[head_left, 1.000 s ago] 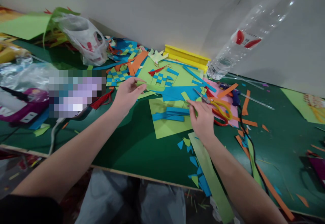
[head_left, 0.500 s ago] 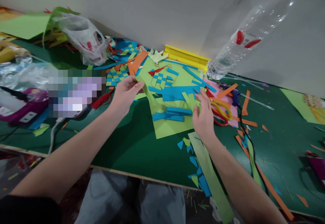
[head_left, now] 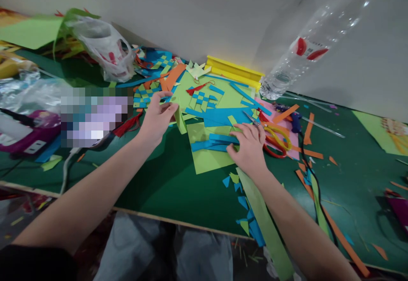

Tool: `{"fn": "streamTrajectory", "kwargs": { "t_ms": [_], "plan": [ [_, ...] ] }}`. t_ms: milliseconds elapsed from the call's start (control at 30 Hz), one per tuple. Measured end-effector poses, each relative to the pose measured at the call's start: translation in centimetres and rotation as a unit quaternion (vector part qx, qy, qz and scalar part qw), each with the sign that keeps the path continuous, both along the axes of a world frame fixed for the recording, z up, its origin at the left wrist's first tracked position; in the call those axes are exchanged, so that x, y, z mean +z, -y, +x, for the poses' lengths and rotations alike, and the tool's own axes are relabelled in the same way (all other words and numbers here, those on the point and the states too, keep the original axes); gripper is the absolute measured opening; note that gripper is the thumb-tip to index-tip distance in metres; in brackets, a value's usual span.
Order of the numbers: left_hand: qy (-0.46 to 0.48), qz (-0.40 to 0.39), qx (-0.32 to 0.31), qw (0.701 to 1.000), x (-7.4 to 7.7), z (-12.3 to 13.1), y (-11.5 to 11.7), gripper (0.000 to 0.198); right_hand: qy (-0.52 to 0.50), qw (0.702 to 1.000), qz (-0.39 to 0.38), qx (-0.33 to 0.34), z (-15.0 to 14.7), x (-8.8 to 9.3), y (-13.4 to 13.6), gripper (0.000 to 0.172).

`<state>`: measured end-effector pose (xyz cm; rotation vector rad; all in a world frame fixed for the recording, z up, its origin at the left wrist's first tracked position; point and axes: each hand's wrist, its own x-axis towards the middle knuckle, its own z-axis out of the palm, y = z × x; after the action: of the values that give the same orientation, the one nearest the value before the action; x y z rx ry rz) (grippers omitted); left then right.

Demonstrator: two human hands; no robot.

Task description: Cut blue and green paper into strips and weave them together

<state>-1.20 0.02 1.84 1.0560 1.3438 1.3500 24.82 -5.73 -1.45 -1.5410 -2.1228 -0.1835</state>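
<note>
My left hand (head_left: 156, 121) pinches a light green paper strip (head_left: 181, 122) between thumb and fingers, lifted above the table and hanging at a slant. My right hand (head_left: 250, 150) is at the right end of some folded blue paper strips (head_left: 219, 138), its thumb and fingers apart; whether the fingertips touch the strips I cannot tell. Those strips lie on a green paper sheet (head_left: 210, 163). Behind them are a wide blue paper piece (head_left: 219, 117) and a small blue-and-green woven piece (head_left: 203, 99). Scissors with yellow handles (head_left: 280, 133) lie just beyond my right hand.
A yellow channel-shaped piece (head_left: 234, 72) rests against the wall. A clear plastic bottle (head_left: 296, 55) stands at the right back. On the left are a plastic bag (head_left: 111, 55) and a blurred-out phone-like thing (head_left: 95, 117). Paper scraps (head_left: 244, 204) and a black cable (head_left: 314, 183) lie on the green table (head_left: 178, 191).
My right hand has moved left and down from the green strips to the end of the blue strips. The green strip in my left hand has swung to hang more steeply.
</note>
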Motion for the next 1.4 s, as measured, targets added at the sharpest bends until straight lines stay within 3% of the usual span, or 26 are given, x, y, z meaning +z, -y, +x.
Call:
{"fn": "streamTrajectory", "kwargs": {
  "t_ms": [167, 567, 733, 833, 1100, 1400],
  "plan": [
    [0.01, 0.004, 0.024, 1.0, 0.4, -0.1, 0.0, 0.02, -0.004, 1.0, 0.004, -0.002, 0.2, -0.2, -0.2, 0.01],
    [-0.005, -0.027, -0.036, 0.999, 0.2, 0.1, 0.1, 0.009, -0.067, 0.995, 0.072, 0.022, 0.2, 0.8, -0.2, 0.017],
    [0.006, -0.049, -0.055, 0.997, 0.4, 0.2, 0.3, 0.003, -0.153, 0.975, 0.13, 0.099, 0.4, 1.0, -0.2, 0.021],
    [0.016, -0.057, -0.071, 0.996, 0.5, 0.2, 0.4, 0.016, -0.196, 0.961, 0.138, 0.137, 0.4, 0.9, 0.1, 0.03],
    [0.008, -0.044, -0.076, 0.996, -0.1, 0.1, 0.4, 0.057, -0.23, 0.959, 0.109, 0.122, 0.3, 1.1, 0.5, 0.039],
    [0.015, -0.028, -0.095, 0.995, -0.5, -0.1, 0.2, 0.078, -0.194, 0.967, 0.123, 0.105, 0.2, 1.0, 0.2, 0.043]
  ]
}}
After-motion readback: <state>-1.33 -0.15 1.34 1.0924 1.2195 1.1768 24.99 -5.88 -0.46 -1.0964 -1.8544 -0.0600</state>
